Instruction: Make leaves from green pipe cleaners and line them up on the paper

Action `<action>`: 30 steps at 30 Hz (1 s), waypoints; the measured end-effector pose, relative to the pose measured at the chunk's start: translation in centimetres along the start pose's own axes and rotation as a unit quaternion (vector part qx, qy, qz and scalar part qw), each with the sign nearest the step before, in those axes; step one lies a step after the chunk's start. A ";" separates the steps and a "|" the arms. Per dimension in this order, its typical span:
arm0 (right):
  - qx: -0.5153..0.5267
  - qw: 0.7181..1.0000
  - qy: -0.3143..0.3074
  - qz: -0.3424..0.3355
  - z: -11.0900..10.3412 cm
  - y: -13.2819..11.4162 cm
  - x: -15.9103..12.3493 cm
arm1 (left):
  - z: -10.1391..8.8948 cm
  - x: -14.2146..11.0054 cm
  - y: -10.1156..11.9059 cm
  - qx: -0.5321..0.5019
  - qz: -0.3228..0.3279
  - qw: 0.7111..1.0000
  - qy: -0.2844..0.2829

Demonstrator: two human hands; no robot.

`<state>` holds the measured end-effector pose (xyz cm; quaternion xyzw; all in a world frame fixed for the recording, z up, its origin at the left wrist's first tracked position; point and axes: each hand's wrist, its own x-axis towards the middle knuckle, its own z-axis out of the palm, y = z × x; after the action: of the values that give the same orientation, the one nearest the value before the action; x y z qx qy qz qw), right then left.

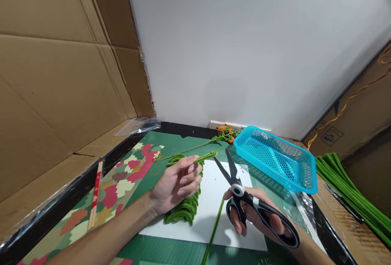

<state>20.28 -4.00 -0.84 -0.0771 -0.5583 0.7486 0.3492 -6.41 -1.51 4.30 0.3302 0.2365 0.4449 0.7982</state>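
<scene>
My left hand (179, 183) pinches a short piece of green pipe cleaner (207, 156) between thumb and fingers, its bent end pointing right. In my right hand (259, 208) are black-and-white scissors (237, 189), fingers through the handles and blades apart. The tip of one blade is close to the bent end of the piece; whether they touch I cannot tell. A longer green pipe cleaner (215, 228) runs down from near my right fingertips to the bottom edge. Beneath my left hand, a pile of bent green pipe cleaner pieces (181, 212) lies on a white sheet (226, 232), partly hidden.
A blue perforated basket (275, 159) stands at the back right, beside an orange-and-green pipe cleaner flower (225, 132). Long green pipe cleaners (354, 191) lie on cardboard at far right. A red-wrapped stick (96, 191) lies left. Cardboard (61, 73) walls the left side.
</scene>
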 end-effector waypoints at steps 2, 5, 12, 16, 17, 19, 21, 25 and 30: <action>0.000 1.000 0.000 0.000 0.1 -0.1 0.0 | 0.0 0.0 -0.2 0.010 -0.013 1.000 -0.004; 0.002 1.000 -0.001 -0.001 0.3 -0.1 0.1 | 0.0 0.0 -0.5 0.029 -0.031 0.999 -0.013; -0.028 0.999 0.020 0.011 -0.3 1.0 0.1 | 0.2 0.0 -0.9 0.071 -0.061 0.995 -0.029; -0.093 0.995 0.036 0.029 -0.4 0.8 0.2 | 0.2 0.0 -1.1 0.091 -0.054 0.994 -0.023; -0.109 0.993 0.034 0.035 -0.2 0.6 0.3 | 0.2 0.1 -1.2 0.097 -0.047 0.994 -0.019; -0.137 0.989 0.037 0.049 0.3 0.0 0.5 | 0.2 0.1 -1.3 0.111 -0.028 0.993 -0.010; -0.152 0.985 0.049 0.059 0.9 -0.5 0.7 | 0.2 0.1 -1.3 0.127 -0.009 0.992 0.001; -0.142 0.985 0.070 0.063 1.4 -0.6 0.8 | 0.3 0.1 -1.3 0.143 0.018 0.989 0.018; -0.126 0.986 0.092 0.053 1.3 -0.1 0.9 | 0.4 0.2 -1.2 0.139 0.034 0.989 0.034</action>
<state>18.98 -4.51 -0.05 -0.2188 -0.6089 0.6792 0.3465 -5.34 -1.94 3.68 0.4305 0.3115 0.4456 0.7205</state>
